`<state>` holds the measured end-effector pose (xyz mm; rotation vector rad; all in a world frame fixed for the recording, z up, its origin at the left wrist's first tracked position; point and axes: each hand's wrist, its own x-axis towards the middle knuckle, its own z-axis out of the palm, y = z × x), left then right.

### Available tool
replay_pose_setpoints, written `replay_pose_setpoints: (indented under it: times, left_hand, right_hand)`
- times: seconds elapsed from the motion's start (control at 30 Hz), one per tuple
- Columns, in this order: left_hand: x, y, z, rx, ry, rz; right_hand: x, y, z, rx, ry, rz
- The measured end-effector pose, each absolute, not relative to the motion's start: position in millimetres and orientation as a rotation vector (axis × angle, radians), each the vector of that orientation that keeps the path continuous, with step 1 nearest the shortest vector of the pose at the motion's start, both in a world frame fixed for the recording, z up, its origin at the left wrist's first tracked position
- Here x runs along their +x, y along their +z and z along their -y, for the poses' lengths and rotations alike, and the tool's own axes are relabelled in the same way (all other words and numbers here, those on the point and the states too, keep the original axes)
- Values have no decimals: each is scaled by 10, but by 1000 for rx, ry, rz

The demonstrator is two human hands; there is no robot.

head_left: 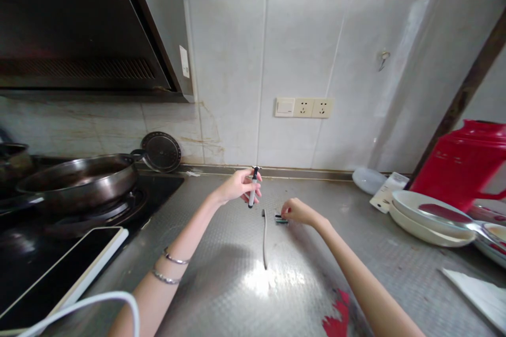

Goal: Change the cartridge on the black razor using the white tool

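Observation:
My left hand (245, 186) is closed around a short grey-and-black tool with a small T-shaped head (252, 192), held upright above the counter; its exact kind is unclear. To the right, my right hand (296, 210) has its fingers bent down and pinched at a small dark-and-green item (281, 219), which seems to lie in clear wrapping on the metal surface. Between the hands and nearer to me, a thin grey stick or tube (265, 242) with a dark end lies lengthwise on the counter.
On the left, a steel pan (79, 181) sits on the black stove, with a phone-like slab (59, 274) and a white cable (98, 299) in front. Plates (427, 224), a red jug (460, 166) and a white card (389, 192) stand right. A red patch (338, 313) marks the near counter.

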<state>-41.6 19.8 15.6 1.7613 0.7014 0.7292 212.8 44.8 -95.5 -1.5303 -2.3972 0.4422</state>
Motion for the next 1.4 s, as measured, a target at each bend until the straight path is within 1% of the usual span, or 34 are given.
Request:
replay_pose_setpoints:
  times: [0.17,0.5,0.63,0.87,1.0,1.4]
  left_hand:
    - [-423,172,-195,1751,731,-705]
    - [-432,176,-184,1746,744,-706]
    - [-436,185,-180,1746,744,-716]
    - [-445,193,-183,1740,752,-697]
    - [-459,205,-185,1731,770,-694]
    - [-495,233,-181,1715,836,-675]
  right_hand:
    - [2120,-846,-392,-1512,449,2328]
    - [2073,-745,-368,-1482,602,2078]
    - [2000,-640,-335,-1349,684,1966]
    - [1812,-308,-149,-1050,901,1684]
    - [1740,-180,-50,-991,919,1627]
    - [1644,-2,106,-890,904,1460]
